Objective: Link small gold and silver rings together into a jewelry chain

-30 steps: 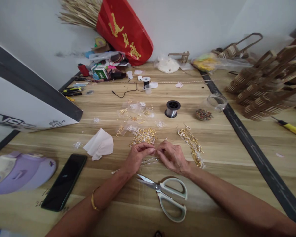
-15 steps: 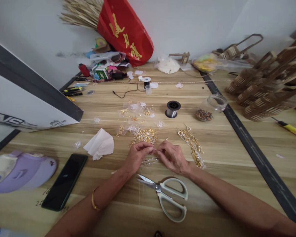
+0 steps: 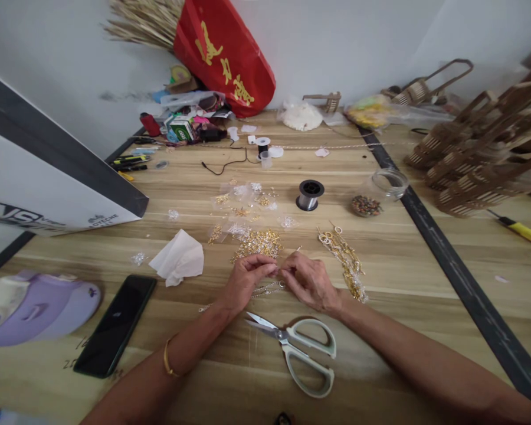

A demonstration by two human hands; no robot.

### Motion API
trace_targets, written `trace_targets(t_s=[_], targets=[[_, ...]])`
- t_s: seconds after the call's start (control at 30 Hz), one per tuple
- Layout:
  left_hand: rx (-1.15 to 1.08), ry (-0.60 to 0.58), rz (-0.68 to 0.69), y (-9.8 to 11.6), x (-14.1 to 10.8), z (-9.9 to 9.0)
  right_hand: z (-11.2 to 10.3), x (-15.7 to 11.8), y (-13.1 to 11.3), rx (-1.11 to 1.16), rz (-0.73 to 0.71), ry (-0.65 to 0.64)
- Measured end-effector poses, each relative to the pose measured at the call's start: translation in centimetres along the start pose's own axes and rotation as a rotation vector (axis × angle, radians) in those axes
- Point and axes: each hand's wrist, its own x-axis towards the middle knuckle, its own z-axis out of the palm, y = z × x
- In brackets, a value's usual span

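My left hand point(image 3: 248, 280) and my right hand point(image 3: 308, 280) meet fingertip to fingertip over the wooden table. Both are pinched closed; whatever lies between the fingertips is too small to make out. Just beyond them spreads a pile of gold and silver beads point(image 3: 260, 244). A thin silver chain point(image 3: 268, 289) lies under and between the hands. To the right of my right hand is a bundle of gold and silver chains point(image 3: 346, 262). Scissors point(image 3: 282, 335) with pale handles rest partly open below the hands.
A wire spool point(image 3: 310, 195) and a glass jar of beads point(image 3: 371, 200) stand beyond the hands. Tissue point(image 3: 179, 258), a black phone point(image 3: 115, 326) and a purple object point(image 3: 48, 307) lie left. Small baskets point(image 3: 469, 171) stand right; a red bag point(image 3: 230, 59) is at the back.
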Motion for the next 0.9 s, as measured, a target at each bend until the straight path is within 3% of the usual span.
trace_targets(t_s=[0.9], targets=[[-0.014, -0.031, 0.001, -0.28, 0.21, -0.21, -0.07, -0.01, 0.06, 0.011, -0.002, -0.004]])
